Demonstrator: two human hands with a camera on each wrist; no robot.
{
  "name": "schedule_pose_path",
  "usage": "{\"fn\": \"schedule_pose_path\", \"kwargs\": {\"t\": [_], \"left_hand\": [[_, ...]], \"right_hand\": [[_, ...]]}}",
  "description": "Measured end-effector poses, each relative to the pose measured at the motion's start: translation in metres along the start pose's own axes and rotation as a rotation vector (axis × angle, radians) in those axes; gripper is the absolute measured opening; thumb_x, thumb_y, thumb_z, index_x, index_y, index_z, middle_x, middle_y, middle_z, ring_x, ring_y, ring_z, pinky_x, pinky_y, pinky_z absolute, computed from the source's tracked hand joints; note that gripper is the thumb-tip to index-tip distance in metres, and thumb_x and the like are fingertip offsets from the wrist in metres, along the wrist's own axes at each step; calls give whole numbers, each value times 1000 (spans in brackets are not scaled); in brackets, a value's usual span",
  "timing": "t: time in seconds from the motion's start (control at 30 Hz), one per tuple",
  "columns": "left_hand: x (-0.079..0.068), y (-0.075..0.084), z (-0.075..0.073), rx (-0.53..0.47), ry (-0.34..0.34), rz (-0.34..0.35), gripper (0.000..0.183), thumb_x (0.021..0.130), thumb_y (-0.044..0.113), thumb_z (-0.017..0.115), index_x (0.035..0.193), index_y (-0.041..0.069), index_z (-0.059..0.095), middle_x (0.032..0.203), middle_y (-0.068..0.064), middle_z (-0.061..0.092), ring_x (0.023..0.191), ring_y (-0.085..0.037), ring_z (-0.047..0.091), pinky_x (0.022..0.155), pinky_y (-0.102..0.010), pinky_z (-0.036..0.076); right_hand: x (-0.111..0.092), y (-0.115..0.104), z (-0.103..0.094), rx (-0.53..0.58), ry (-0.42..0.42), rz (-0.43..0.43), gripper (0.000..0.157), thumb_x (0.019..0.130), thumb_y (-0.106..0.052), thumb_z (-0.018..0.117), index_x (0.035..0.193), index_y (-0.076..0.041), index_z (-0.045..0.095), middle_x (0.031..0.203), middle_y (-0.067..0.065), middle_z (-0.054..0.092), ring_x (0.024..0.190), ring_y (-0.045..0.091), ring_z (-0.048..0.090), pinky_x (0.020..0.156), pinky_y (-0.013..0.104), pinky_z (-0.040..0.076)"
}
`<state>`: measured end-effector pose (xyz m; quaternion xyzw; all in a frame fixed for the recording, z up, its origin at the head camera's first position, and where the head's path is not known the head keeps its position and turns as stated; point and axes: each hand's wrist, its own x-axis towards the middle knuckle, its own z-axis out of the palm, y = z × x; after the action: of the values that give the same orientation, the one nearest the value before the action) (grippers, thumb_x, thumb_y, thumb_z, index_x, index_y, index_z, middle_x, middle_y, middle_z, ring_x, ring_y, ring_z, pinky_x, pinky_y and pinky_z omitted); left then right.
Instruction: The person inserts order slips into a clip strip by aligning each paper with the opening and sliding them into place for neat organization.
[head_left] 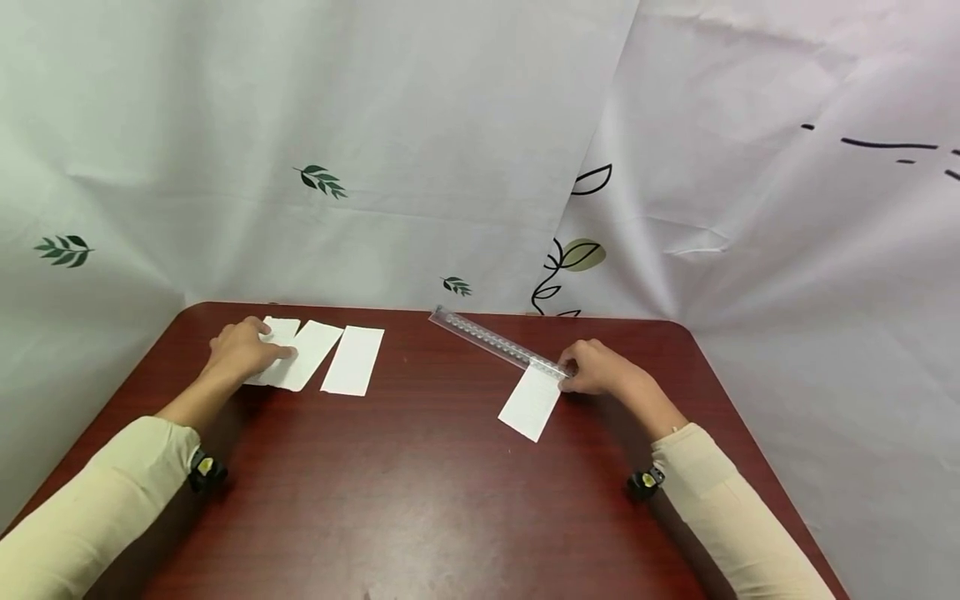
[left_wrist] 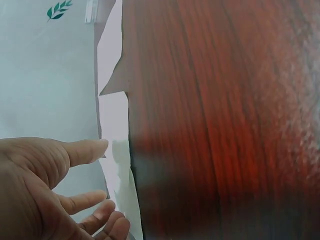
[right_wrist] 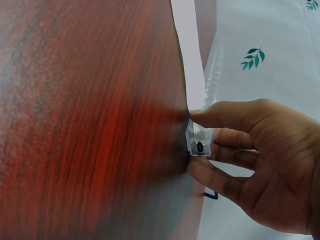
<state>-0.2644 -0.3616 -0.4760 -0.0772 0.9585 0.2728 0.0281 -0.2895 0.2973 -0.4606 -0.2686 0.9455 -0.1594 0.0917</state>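
Plastic ruler (head_left: 489, 338), its end pinched by the right hand (head_left: 600, 368), likely for steadiness; left hand (head_left: 242, 350), fingers spread over paper slips (head_left: 313, 354).

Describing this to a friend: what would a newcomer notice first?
Probably the clear ruler, slanting right of centre across the reddish table, its near end, gripped by the right hand, meeting a white paper slip. Then the other white slips at far left, some beneath the left hand.
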Motion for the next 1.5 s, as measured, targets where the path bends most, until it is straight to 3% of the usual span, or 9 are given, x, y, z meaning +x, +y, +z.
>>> {"fn": "schedule_pose_path", "kwargs": {"t": [0.13,0.27,0.37,0.5,0.63,0.9,1.2,1.33,1.5], "left_hand": [[-4,4,-5,-8,-38,-45,95,92,51,88,148,-16,49,151,-45,47,141,-76,32,108,-80,35],[-18,27,-17,-19,-51,-72,95,92,50,89,147,-16,50,151,-47,46,141,-75,32,110,-80,36],[-33,47,-27,-21,-54,-94,93,94,47,86,149,-17,47,153,-50,41,140,-75,33,110,-81,36],[-49,58,-34,-9,-43,-112,86,100,39,79,151,-20,43,151,-57,33,136,-77,31,108,-83,34],[-50,62,-36,3,-42,-170,87,103,39,74,150,-24,37,153,-61,24,142,-80,22,114,-84,29],[-45,65,-39,9,-99,-265,93,107,37,68,155,-31,25,161,-63,10,155,-82,7,127,-88,17],[-43,59,-38,58,-108,-237,78,107,35,70,143,-30,43,151,-61,29,145,-78,28,117,-84,36],[-44,58,-38,54,-82,-224,77,106,34,74,141,-28,45,145,-59,35,138,-74,35,112,-81,41],[-42,53,-38,27,-52,-170,75,104,33,76,143,-24,47,146,-57,35,140,-77,33,112,-82,37]], "right_hand": [[-6,-14,-7,21,-11,-1,22,89,-21,87,106,-7,84,93,1,76,84,17,61,75,35,53],[4,10,6,9,14,-9,21,89,-24,88,104,-9,84,92,1,75,82,18,59,71,34,48],[2,5,1,4,9,-14,20,89,-24,87,102,-9,83,89,1,73,80,19,56,69,34,47],[-10,-29,-18,25,-28,1,14,89,-19,86,97,-9,81,84,1,68,78,18,54,70,35,46],[-19,-58,-32,36,-44,34,9,88,-13,83,93,-8,80,81,0,67,78,17,55,74,35,48],[-20,-63,-35,22,-49,70,16,88,-15,84,101,-6,83,91,4,76,85,20,61,79,36,53],[9,11,3,35,-30,49,33,87,-32,92,112,-12,86,105,0,82,94,16,68,84,35,58],[8,8,0,16,-34,17,32,89,-28,90,112,-6,85,104,7,82,91,22,68,79,37,58],[6,2,-4,41,-31,43,28,87,-32,92,106,-13,84,98,1,79,89,18,66,78,34,56]]}}
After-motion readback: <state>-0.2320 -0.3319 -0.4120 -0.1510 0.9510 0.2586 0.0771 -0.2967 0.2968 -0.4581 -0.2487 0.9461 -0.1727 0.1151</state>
